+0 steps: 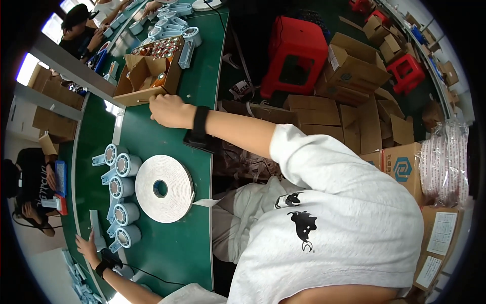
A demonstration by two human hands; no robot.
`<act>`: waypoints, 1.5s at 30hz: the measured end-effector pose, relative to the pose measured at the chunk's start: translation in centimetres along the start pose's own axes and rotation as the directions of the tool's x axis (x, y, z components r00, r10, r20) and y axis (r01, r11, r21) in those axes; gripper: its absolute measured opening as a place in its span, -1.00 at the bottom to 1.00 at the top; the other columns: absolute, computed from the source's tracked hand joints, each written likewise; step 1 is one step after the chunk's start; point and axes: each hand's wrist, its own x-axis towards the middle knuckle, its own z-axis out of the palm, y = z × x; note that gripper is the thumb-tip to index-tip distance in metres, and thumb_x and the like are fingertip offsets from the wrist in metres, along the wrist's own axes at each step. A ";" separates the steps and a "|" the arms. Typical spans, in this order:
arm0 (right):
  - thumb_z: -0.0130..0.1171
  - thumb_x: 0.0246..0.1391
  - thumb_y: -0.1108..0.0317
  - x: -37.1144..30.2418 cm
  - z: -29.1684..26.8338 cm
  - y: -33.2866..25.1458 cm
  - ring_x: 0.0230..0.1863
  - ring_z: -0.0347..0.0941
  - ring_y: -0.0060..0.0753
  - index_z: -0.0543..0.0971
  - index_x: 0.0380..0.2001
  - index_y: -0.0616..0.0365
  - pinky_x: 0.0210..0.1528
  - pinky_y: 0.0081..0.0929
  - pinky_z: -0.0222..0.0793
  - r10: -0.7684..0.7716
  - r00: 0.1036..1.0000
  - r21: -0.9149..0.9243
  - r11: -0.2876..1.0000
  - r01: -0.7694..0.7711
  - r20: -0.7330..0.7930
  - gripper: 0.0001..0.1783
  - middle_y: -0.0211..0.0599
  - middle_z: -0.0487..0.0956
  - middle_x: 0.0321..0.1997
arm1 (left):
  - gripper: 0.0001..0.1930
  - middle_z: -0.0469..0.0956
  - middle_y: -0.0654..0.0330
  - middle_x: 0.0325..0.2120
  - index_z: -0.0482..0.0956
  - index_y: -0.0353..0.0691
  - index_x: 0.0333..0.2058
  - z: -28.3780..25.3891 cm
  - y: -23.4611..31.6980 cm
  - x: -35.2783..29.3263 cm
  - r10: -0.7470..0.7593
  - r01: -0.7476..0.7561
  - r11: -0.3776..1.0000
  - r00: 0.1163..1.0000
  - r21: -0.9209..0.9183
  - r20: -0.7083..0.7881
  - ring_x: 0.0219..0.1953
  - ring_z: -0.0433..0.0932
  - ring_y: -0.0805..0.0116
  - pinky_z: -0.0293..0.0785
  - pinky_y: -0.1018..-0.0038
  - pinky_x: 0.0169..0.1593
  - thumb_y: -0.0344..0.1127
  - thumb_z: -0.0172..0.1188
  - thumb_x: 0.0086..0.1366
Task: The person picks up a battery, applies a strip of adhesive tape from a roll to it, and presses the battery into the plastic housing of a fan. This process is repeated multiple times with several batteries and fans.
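My right hand [172, 110] is at the near edge of an open cardboard box [147, 95], fingers curled; a thin dark stick shows beside it, and whatever it grips is hidden. Inside the box are small round parts with copper-coloured sides [161, 49]. My left hand [88, 249], fingers apart, is beside a flat light-blue plastic piece [96, 229] at the lower left; whether it touches it I cannot tell. Between the hands, several light-blue round housings with handles [121, 187] stand in a row. Next to them lies a large roll of white tape [164, 207], its loose end over the table edge.
More light-blue housings [169, 23] crowd the top of the green table [167, 137]. A dark flat device [200, 142] lies at its edge. Red stools [298, 50] and open cartons [354, 61] stand on the floor. Co-workers [78, 33] sit across the bench.
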 end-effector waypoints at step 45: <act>0.12 -0.06 0.48 -17.0 -3.6 -17.0 -0.38 0.35 -0.27 0.48 -0.43 0.33 -0.30 -0.47 0.26 -0.458 0.864 0.878 0.301 0.373 -0.210 -0.87 -0.19 0.37 -0.35 | -0.61 0.49 0.03 -0.40 0.31 -0.48 -0.20 -26.1 20.3 -23.7 -0.482 0.265 0.437 0.876 -0.860 0.024 -0.38 0.47 0.34 0.41 0.46 -0.34 -0.18 0.01 0.25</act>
